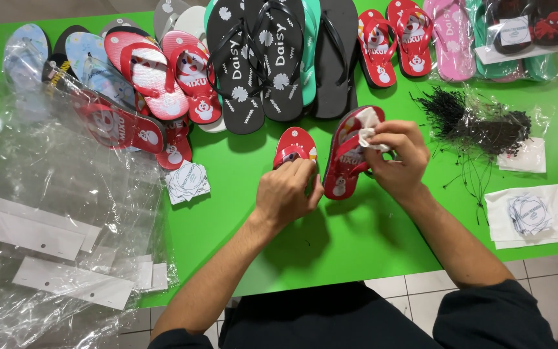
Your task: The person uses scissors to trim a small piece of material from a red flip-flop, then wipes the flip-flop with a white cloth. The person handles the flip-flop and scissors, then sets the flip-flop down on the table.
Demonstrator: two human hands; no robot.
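Green table [369,239] holds many flip-flops. Left hand [287,192] presses a small red flip-flop [295,145]. Right hand [400,157] pinches a white tag [369,126] on another red flip-flop [347,161].

On a green table [369,239], the left hand [287,192] rests over the lower end of a small red flip-flop [295,145]. The right hand [398,158] pinches a white tag [368,129] against the strap of a second red flip-flop [349,155], tilted up on edge. Black strings [479,123] lie to the right, clear plastic bags [53,213] to the left, and rows of flip-flops [272,58] along the far edge
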